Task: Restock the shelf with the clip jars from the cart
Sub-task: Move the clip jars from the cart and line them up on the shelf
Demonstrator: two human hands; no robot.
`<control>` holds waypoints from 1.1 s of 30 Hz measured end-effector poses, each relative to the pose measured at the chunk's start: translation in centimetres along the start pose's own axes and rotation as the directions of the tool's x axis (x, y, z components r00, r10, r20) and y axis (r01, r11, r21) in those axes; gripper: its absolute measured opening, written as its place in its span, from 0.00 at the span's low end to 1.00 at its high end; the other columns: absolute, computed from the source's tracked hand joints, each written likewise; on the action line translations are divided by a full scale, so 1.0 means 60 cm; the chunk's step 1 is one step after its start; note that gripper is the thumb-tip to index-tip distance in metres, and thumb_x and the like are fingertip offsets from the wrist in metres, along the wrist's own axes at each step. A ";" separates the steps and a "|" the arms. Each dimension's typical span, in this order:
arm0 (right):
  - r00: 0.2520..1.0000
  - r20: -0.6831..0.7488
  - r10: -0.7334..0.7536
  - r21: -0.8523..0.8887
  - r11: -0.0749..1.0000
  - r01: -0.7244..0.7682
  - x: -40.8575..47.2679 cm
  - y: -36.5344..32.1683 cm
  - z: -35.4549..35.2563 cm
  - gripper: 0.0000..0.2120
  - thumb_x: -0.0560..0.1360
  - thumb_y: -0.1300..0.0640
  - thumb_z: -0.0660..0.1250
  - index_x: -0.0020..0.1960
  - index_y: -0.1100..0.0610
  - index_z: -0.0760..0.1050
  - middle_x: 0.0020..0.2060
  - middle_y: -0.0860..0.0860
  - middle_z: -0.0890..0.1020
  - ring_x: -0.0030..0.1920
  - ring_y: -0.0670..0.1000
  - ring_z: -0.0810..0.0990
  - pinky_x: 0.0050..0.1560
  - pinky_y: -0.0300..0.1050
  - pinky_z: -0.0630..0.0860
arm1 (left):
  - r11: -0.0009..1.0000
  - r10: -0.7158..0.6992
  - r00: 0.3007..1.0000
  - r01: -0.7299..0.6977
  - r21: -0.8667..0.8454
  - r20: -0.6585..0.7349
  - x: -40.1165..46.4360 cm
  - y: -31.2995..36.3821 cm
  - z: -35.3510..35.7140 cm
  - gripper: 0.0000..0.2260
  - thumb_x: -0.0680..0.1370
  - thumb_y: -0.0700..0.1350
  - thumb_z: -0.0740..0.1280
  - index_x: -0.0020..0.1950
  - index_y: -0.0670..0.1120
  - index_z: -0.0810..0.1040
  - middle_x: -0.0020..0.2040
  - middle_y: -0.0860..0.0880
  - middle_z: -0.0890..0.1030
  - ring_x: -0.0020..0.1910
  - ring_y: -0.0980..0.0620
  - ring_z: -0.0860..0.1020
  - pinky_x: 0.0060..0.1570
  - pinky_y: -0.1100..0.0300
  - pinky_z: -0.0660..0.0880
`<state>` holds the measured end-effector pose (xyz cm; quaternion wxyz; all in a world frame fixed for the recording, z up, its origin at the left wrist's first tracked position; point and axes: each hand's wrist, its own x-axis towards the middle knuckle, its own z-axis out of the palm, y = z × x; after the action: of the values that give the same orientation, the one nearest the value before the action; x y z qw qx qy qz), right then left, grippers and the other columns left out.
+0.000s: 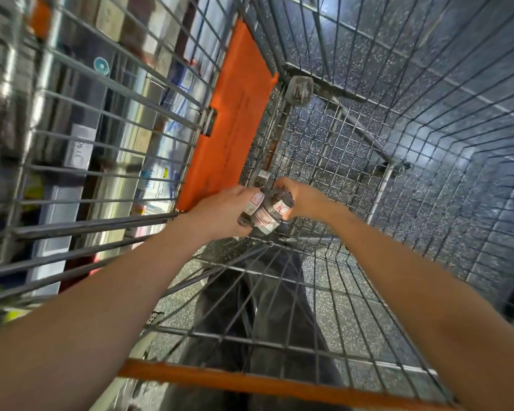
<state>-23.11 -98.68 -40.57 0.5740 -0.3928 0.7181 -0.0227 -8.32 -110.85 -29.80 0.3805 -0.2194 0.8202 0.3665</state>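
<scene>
Both arms reach down into the wire cart [368, 161]; left hand [220, 213] grips one clip jar [251, 206], right hand [301, 200] at its 3 o'clock curls round a second jar [269, 218], the two jars touching between the hands. A third jar [261, 179] lies on the cart floor at 12 o'clock of the held pair, near the orange panel [229, 123]; shelf [80, 120] blurred at 9 o'clock beyond the cart wall
</scene>
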 end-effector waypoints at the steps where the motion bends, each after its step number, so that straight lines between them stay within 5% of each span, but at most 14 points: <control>1: 1.000 -0.020 -0.004 -0.021 1.000 0.004 -0.003 -0.001 -0.001 0.40 0.65 0.65 0.74 0.70 0.49 0.59 0.56 0.52 0.76 0.48 0.50 0.77 0.44 0.42 0.79 | 1.000 0.003 1.000 -0.003 0.015 0.002 0.001 0.000 0.000 0.38 0.74 0.48 0.70 0.77 0.51 0.51 0.75 0.50 0.59 0.70 0.51 0.63 0.63 0.60 0.66; 12: 0.983 -0.157 -0.095 0.046 0.994 0.103 -0.088 -0.053 -0.040 0.36 0.66 0.59 0.75 0.68 0.51 0.61 0.54 0.51 0.77 0.48 0.52 0.80 0.43 0.44 0.81 | 0.980 0.023 0.992 0.002 0.200 -0.122 0.013 0.008 0.008 0.39 0.70 0.52 0.73 0.75 0.44 0.57 0.72 0.47 0.64 0.70 0.49 0.65 0.67 0.55 0.64; 17: 0.942 -0.232 -0.243 -0.015 0.969 0.247 -0.108 -0.090 -0.031 0.35 0.67 0.54 0.75 0.68 0.55 0.62 0.56 0.51 0.77 0.50 0.50 0.80 0.44 0.35 0.76 | 0.987 0.012 0.983 0.019 0.160 -0.186 0.019 0.013 0.006 0.35 0.69 0.53 0.74 0.70 0.44 0.62 0.66 0.48 0.70 0.65 0.50 0.69 0.65 0.54 0.68; 22: 0.921 -0.264 -0.286 -0.027 0.957 0.289 -0.097 -0.095 -0.013 0.37 0.68 0.55 0.75 0.70 0.57 0.59 0.48 0.49 0.75 0.43 0.50 0.80 0.35 0.26 0.66 | 0.999 -0.050 0.984 0.048 -0.017 -0.168 0.015 0.020 -0.004 0.35 0.67 0.54 0.76 0.67 0.45 0.64 0.61 0.49 0.74 0.59 0.50 0.73 0.56 0.57 0.71; 28: 0.934 -0.162 -0.320 -0.191 0.938 0.288 -0.094 -0.087 -0.020 0.45 0.69 0.54 0.74 0.75 0.56 0.49 0.65 0.57 0.72 0.40 0.50 0.77 0.36 0.40 0.75 | 0.998 -0.055 0.985 0.052 -0.022 -0.164 0.013 0.016 -0.013 0.34 0.69 0.48 0.76 0.69 0.44 0.62 0.57 0.48 0.75 0.53 0.50 0.75 0.51 0.56 0.75; 31: 0.957 -0.107 -0.270 -0.246 0.940 0.238 -0.082 -0.069 -0.018 0.47 0.68 0.59 0.74 0.76 0.54 0.47 0.72 0.56 0.64 0.43 0.49 0.78 0.36 0.42 0.78 | 0.996 -0.075 0.985 0.067 -0.057 -0.158 0.011 0.010 -0.018 0.27 0.69 0.45 0.75 0.61 0.46 0.64 0.49 0.49 0.75 0.43 0.53 0.74 0.40 0.61 0.73; 33: 0.967 -0.100 -0.233 -0.263 0.944 0.200 -0.071 -0.052 -0.010 0.44 0.69 0.61 0.73 0.75 0.54 0.48 0.73 0.55 0.62 0.36 0.44 0.76 0.33 0.42 0.79 | 0.995 -0.085 0.984 0.077 -0.060 -0.157 0.010 0.009 -0.020 0.26 0.69 0.43 0.75 0.58 0.46 0.63 0.42 0.52 0.71 0.37 0.57 0.71 0.32 0.66 0.66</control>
<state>-21.81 -98.60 -35.42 0.4661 -0.5366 0.7032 -0.0204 -9.58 -111.47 -29.52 0.3223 -0.2912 0.8283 0.3539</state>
